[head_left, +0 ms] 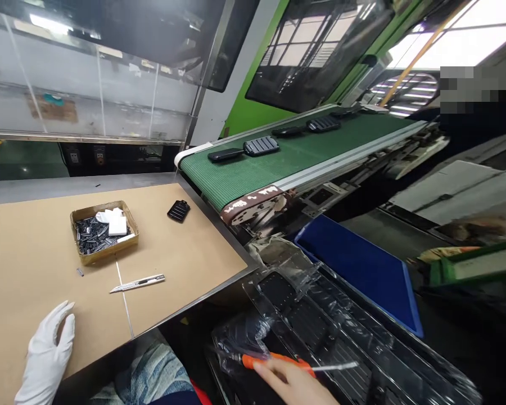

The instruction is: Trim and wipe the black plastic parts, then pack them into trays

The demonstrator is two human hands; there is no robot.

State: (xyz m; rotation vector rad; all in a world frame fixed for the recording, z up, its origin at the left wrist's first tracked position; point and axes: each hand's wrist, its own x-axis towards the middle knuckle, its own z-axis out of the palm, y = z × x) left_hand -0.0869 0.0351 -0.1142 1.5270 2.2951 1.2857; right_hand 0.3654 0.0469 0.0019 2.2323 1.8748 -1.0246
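My left hand (pixel 48 351), in a white glove, rests on the tan tabletop (pixel 185 247) at the lower left, thumb and fingers apart, holding nothing. Bare, my right hand (pixel 293 382) grips an orange-handled tool (pixel 253 360) with a thin metal end, over clear plastic trays (pixel 341 304) holding black ribbed parts. A silver craft knife (pixel 138 283) lies on the table. Behind it stands a shallow box (pixel 105 256) of small dark pieces with white blocks on top. One black slotted part (pixel 179 211) lies near the table's right edge.
A green conveyor belt (pixel 231 177) runs back to the right, carrying black paddle-shaped parts (pixel 261 145). Beside the trays leans a blue panel or bin (pixel 362 270). A green and white machine (pixel 240 112) stands behind. At the far right is a dark, partly blurred-out shape.
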